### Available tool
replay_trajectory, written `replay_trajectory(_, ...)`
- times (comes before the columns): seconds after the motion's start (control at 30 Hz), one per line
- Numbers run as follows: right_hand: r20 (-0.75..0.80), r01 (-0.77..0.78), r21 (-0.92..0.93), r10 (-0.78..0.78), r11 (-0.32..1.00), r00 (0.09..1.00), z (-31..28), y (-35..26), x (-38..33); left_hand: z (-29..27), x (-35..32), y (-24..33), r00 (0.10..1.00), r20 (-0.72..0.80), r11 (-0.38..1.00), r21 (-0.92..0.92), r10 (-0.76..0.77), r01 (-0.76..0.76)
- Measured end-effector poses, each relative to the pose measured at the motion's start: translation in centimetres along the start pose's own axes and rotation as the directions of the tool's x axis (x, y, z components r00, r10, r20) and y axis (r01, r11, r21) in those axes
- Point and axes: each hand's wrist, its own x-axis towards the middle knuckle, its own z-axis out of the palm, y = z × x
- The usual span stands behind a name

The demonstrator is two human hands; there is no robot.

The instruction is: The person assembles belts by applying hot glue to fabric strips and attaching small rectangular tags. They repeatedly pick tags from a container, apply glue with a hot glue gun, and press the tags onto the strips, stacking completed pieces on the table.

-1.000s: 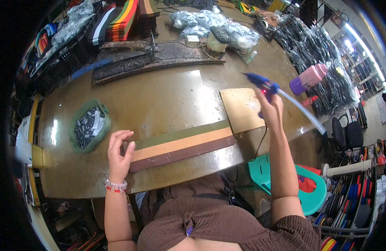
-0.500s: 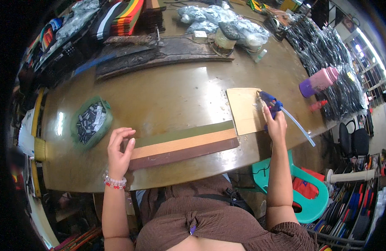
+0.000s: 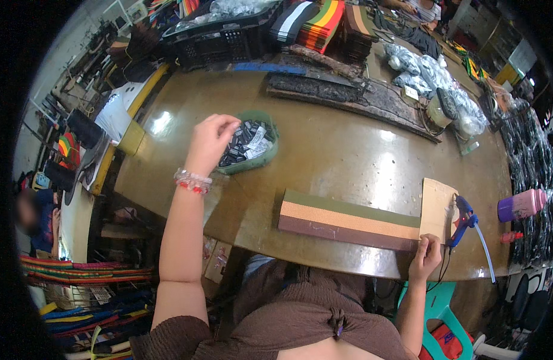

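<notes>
My left hand [image 3: 209, 141] hovers with a loose, empty grip over the green bowl [image 3: 250, 144] at centre-left. My right hand [image 3: 426, 257] pinches the striped strip [image 3: 348, 219] on the tabletop [image 3: 348, 156], lower right.

The left hand [image 3: 209, 141] is raised, fingers bunched and curled downward. The right hand [image 3: 426, 258] is held low, fingers loosely curled inward.

glossy brown worktable [image 3: 348, 150], teal plastic chair [image 3: 435, 306] beneath, cluttered shelves [image 3: 78, 120] at left.
</notes>
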Motion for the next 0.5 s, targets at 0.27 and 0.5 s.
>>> replay_trajectory(0.27, -0.061, -0.171, 0.166, 0.183, 0.971, 0.981, -0.1, 0.2, -0.3, 2.8, -3.9, 2.4, 0.912, 0.401, 0.996, -0.070, 0.080, -0.056)
replay_trajectory(0.5, -0.013, -0.173, 0.144, 0.177, 0.974, 0.984, -0.1, 0.1, 0.1, 4.5, -2.0, 3.6, 0.959, 0.274, 0.995, -0.091, 0.075, -0.051)
